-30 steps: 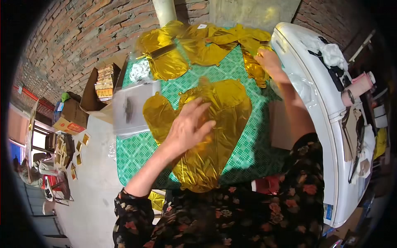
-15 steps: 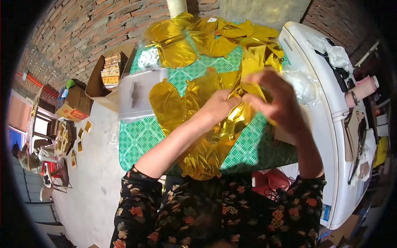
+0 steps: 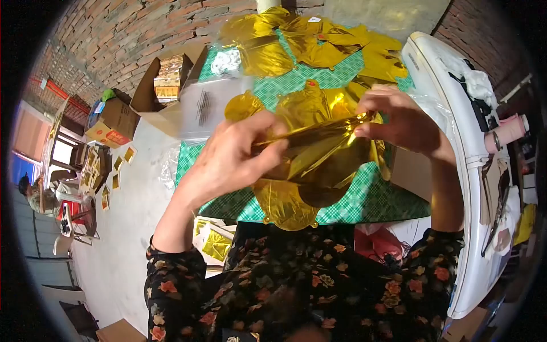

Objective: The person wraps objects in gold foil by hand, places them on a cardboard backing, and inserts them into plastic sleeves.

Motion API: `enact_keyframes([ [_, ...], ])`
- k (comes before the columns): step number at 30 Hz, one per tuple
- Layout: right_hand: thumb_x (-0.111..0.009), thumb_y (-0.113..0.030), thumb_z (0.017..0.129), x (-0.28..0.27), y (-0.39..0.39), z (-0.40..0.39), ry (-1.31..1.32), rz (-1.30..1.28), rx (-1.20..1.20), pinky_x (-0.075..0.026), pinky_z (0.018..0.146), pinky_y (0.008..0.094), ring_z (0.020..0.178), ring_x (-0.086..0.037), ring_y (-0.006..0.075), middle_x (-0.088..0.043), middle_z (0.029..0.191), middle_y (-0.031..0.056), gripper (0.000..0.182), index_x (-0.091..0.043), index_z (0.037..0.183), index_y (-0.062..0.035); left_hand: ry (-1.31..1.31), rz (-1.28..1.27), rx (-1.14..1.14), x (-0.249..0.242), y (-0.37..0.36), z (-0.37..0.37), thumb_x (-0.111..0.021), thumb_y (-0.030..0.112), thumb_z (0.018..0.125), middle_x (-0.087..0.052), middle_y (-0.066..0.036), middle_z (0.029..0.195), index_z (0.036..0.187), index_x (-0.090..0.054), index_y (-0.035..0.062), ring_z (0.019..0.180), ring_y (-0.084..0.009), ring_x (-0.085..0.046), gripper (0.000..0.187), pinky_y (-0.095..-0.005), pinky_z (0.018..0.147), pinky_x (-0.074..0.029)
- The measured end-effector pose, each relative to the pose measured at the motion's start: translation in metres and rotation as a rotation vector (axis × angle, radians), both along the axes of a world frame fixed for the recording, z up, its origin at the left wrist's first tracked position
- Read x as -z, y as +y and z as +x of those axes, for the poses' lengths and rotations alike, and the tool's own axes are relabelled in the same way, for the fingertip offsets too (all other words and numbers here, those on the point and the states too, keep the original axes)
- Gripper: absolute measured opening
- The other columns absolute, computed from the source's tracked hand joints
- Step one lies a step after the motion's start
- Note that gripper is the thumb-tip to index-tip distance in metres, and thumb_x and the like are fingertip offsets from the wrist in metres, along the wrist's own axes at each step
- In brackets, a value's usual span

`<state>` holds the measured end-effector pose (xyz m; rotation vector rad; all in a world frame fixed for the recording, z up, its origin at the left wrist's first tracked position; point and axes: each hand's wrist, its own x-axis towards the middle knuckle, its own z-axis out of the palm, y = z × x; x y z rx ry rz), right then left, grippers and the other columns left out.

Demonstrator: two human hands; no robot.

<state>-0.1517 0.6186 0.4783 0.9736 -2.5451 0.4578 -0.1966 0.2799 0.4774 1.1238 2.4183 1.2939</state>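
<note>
A shiny gold foil balloon (image 3: 322, 145), flat and creased, is stretched between my two hands above the table. My left hand (image 3: 236, 151) grips its left edge, thumb and fingers closed on the foil. At the other end my right hand (image 3: 401, 117) pinches a gathered corner between thumb and fingertips. Underneath, more flat gold foil (image 3: 290, 208) lies on the green checked tablecloth (image 3: 379, 194) and reaches the near edge. The held sheet hides part of it.
Further gold foil balloons (image 3: 265, 57) lie along the table's far side. A clear plastic bag (image 3: 211, 105) rests at the left edge, near a cardboard box (image 3: 145, 91) with printed packets. To the right stands a white chest freezer (image 3: 439, 108) with bags on top.
My left hand has moved left and my right hand has lowered slightly, spreading the foil between them. The whole view has shifted a little.
</note>
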Motion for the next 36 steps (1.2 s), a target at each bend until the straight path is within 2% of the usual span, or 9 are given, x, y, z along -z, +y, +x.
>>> enact_keyframes([
  [3, -0.084, -0.028, 0.085, -0.013, -0.01, 0.012, -0.399, 0.135, 0.171, -0.052, 0.077, 0.0429, 0.081, -0.068, 0.031, -0.067, 0.081, 0.0084, 0.031, -0.069, 0.105, -0.0098, 0.069, -0.159, -0.022, 0.004, -0.019, 0.011, -0.071, 0.009, 0.092, -0.06, -0.005, 0.067, 0.106, -0.062, 0.001, 0.058, -0.0091, -0.054, 0.018, -0.03, 0.054, -0.042],
  [7, -0.081, -0.016, 0.086, 0.019, 0.008, 0.005, -0.348, 0.069, 0.117, -0.053, 0.081, 0.0398, 0.091, -0.069, 0.0289, -0.07, 0.09, 0.0078, 0.024, -0.07, 0.107, -0.0105, 0.058, -0.103, -0.171, 0.017, -0.05, 0.015, -0.069, 0.004, 0.09, -0.059, -0.002, 0.069, 0.098, -0.064, 0.0015, 0.06, -0.0057, -0.049, 0.01, -0.027, 0.054, -0.04],
  [15, -0.072, -0.016, 0.095, 0.013, -0.008, -0.004, -0.837, -0.902, 0.237, -0.048, 0.086, 0.0255, 0.092, -0.059, 0.0088, -0.063, 0.1, -0.0001, 0.026, -0.058, 0.114, -0.0068, -0.044, -0.123, -0.159, 0.039, -0.073, 0.02, -0.069, 0.004, 0.084, -0.067, -0.014, 0.084, 0.114, -0.059, 0.0028, 0.064, -0.0224, -0.066, 0.031, -0.0359, 0.061, -0.052],
  [20, -0.073, -0.029, 0.101, 0.042, 0.009, -0.036, -0.696, -0.647, 0.488, -0.039, 0.072, 0.0236, 0.084, -0.045, 0.0041, -0.054, 0.09, -0.0064, 0.026, -0.067, 0.105, -0.0039, -0.104, -0.131, -0.135, 0.074, -0.062, 0.032, -0.064, 0.006, 0.086, -0.062, -0.021, 0.069, 0.117, -0.054, 0.0021, 0.067, -0.0428, -0.065, 0.033, -0.0499, 0.063, -0.05],
  [23, -0.073, -0.028, 0.101, 0.054, 0.011, -0.057, -0.718, -0.745, 0.348, -0.037, 0.069, 0.0251, 0.081, -0.043, 0.004, -0.053, 0.087, -0.0062, 0.024, -0.068, 0.101, -0.004, -0.351, -0.114, -0.095, 0.094, -0.061, 0.04, -0.065, 0.015, 0.097, -0.06, -0.012, 0.067, 0.103, -0.062, 0.0018, 0.06, -0.0217, -0.058, 0.014, -0.0386, 0.059, -0.046],
  [25, -0.072, -0.027, 0.102, 0.053, 0.013, -0.077, -0.758, -0.466, 0.504, -0.041, 0.072, 0.0261, 0.082, -0.046, 0.0065, -0.054, 0.086, -0.0049, 0.027, -0.067, 0.101, -0.0003, -0.5, -0.078, -0.071, 0.112, -0.056, 0.051, -0.067, 0.024, 0.104, -0.054, -0.008, 0.063, 0.088, -0.063, 0.0004, 0.059, -0.0143, -0.051, 0.028, -0.0345, 0.055, -0.041],
  [27, -0.071, -0.029, 0.102, 0.06, 0.009, -0.099, -0.81, -0.296, 0.54, -0.043, 0.074, 0.0272, 0.083, -0.048, 0.0083, -0.055, 0.084, -0.0031, 0.03, -0.067, 0.102, 0.0009, -0.394, -0.106, -0.007, 0.129, -0.055, 0.057, -0.068, 0.024, 0.102, -0.054, -0.018, 0.06, 0.086, -0.063, 0.0011, 0.052, -0.0262, -0.05, 0.028, -0.0416, 0.053, -0.041],
  [32, -0.075, -0.041, 0.089, 0.112, -0.009, -0.161, -0.697, -0.061, 0.491, -0.05, 0.066, 0.0429, 0.07, -0.064, 0.027, -0.071, 0.078, 0.0159, 0.038, -0.072, 0.087, -0.0032, -0.701, -0.111, 0.004, 0.135, -0.058, 0.067, -0.071, 0.027, 0.102, -0.064, -0.015, 0.064, 0.088, -0.069, -0.0026, 0.053, -0.0192, -0.065, 0.033, -0.0367, 0.052, -0.047],
  [36, -0.074, -0.039, 0.088, 0.138, -0.028, -0.195, -0.647, 0.004, 0.343, -0.049, 0.067, 0.0444, 0.074, -0.066, 0.0329, -0.07, 0.081, 0.0145, 0.033, -0.072, 0.088, -0.0055, -0.82, -0.086, 0.019, 0.146, -0.064, 0.07, -0.066, 0.027, 0.106, -0.069, -0.009, 0.068, 0.09, -0.071, -0.0034, 0.064, -0.0156, -0.074, 0.035, -0.0307, 0.055, -0.053],
])
